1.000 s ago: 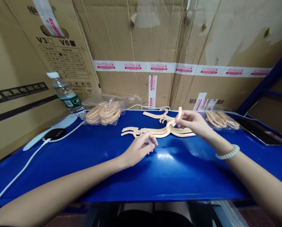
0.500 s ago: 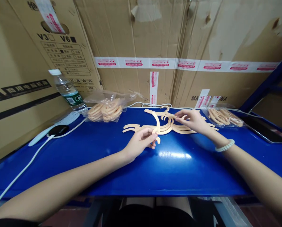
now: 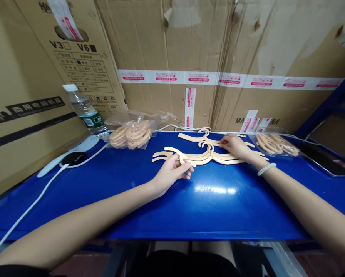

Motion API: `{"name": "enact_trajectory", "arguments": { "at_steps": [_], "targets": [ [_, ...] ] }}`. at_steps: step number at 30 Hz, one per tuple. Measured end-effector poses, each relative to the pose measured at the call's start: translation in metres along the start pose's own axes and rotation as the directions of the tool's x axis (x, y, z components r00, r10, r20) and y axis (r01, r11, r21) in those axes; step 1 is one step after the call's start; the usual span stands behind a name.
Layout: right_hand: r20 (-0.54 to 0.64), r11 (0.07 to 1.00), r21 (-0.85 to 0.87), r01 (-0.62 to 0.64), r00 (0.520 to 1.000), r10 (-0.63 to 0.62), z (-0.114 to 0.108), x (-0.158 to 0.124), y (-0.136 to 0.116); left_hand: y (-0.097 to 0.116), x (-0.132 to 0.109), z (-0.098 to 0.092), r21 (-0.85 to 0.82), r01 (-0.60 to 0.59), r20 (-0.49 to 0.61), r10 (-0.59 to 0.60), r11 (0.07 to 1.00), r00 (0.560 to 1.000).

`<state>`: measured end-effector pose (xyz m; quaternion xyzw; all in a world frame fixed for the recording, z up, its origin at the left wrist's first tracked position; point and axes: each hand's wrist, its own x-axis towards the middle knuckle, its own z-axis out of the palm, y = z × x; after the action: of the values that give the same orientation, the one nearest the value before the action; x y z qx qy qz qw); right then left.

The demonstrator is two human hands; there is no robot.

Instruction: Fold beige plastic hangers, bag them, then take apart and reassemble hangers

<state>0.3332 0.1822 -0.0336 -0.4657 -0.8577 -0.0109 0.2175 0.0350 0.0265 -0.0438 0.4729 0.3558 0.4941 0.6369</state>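
Note:
My left hand [image 3: 172,173] is closed around a beige curved clothes hanger piece [image 3: 173,150], held above the table with its long end pointing up and left. Fingers cover part of this piece. Farther back, my right hand [image 3: 235,147] has its fingertips pinched on the right arm of the rear clothes hanger [image 3: 191,137], which lies flat with its hook toward the boxes. Just in front of it lies a group of overlapping beige hangers [image 3: 200,158], their hooks close together. The right wrist and hand hide some of their right arms.
Bagged beige hanger parts [image 3: 134,134] lie at left, and another bag [image 3: 276,144] at right beside a dark tablet-like device [image 3: 325,159]. A water bottle [image 3: 87,111], pale hairbrush [image 3: 52,163] and black puck [image 3: 73,158] with white cable stand left. Cardboard boxes [image 3: 166,100] wall the blue table [image 3: 161,215].
The piece in my left hand has tipped over to the left, from near upright. My right hand has shifted right along the rear hanger's arm.

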Motion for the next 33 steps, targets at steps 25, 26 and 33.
{"name": "enact_trajectory", "arguments": {
  "at_steps": [25,26,33],
  "targets": [
    [0.147,0.921,0.39,-0.002,0.987,-0.06,-0.07,-0.059,-0.046,0.014,0.021,-0.031,-0.255,-0.044,-0.123,0.013,0.966,0.992],
    [0.154,0.919,0.394,-0.005,0.986,-0.061,-0.071,-0.059,-0.045,0.014,0.019,-0.029,-0.252,-0.029,-0.116,0.0,0.967,0.993],
    [0.111,0.92,0.391,0.033,0.99,-0.082,-0.073,-0.062,-0.04,0.011,0.012,-0.025,-0.228,0.048,-0.033,-0.057,0.972,0.998]
  ]
}}
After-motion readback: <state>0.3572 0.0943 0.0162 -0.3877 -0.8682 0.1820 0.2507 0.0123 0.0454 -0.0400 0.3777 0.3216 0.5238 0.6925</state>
